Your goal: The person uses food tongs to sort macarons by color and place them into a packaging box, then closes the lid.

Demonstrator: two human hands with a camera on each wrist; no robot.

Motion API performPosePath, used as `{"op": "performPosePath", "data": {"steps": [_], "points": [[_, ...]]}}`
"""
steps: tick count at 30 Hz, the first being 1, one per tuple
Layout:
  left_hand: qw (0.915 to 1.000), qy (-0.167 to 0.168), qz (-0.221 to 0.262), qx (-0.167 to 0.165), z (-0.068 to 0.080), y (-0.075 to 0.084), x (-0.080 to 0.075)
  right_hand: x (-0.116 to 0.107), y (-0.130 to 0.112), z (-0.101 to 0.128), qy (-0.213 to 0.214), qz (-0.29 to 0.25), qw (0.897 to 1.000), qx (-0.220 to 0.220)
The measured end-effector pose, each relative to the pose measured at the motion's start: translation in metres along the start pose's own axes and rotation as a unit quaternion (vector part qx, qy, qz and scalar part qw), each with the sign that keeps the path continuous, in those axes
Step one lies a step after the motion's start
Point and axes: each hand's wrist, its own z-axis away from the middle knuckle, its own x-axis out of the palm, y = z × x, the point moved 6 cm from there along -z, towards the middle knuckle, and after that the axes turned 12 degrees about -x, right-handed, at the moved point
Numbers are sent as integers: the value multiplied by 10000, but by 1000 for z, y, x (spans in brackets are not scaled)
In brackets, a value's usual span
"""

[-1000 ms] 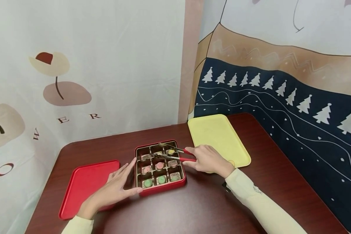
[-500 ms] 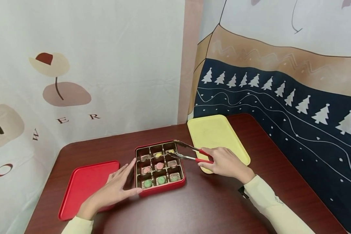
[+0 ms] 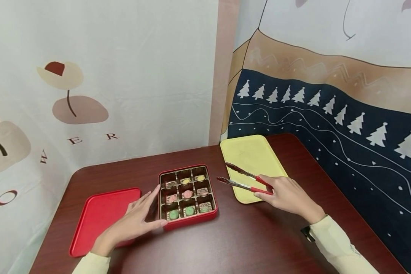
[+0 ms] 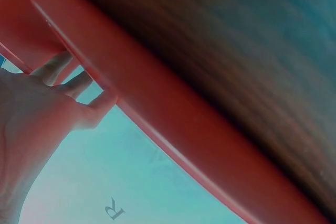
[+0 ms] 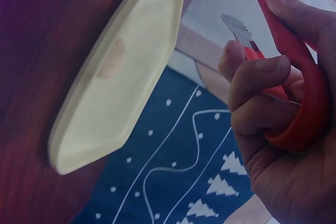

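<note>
My right hand [image 3: 289, 196] has its fingers [image 5: 257, 72] curled round the red handles of the tongs [image 3: 244, 180], whose metal tips stand apart and hold nothing, poised over the near end of the yellow tray [image 3: 251, 154]. My left hand [image 3: 137, 219] lies with fingers relaxed and straight against the side of the red tin [image 3: 187, 192], where sweets sit in nine compartments. The red lid [image 3: 101, 217] lies beside it on the worktop [image 3: 246, 239]. I judge this an empty pass between tin and tray; the next move calls for steady tips.
</note>
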Motion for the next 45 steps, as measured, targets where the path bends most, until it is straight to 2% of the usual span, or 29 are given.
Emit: {"op": "performPosePath", "data": {"steps": [13, 24, 30, 45], "points": [[10000, 23, -30, -36, 2, 1, -2, -17, 22, 51, 187, 336, 9985, 379], [10000, 20, -6, -40, 1, 0, 0, -30, 41, 88, -24, 453, 9956, 819], [10000, 41, 17, -18, 2, 0, 0, -36, 49, 100, -274, 519, 9934, 982], [10000, -2, 14, -52, 1, 1, 0, -42, 61, 110, -485, 701, 9907, 1058]]}}
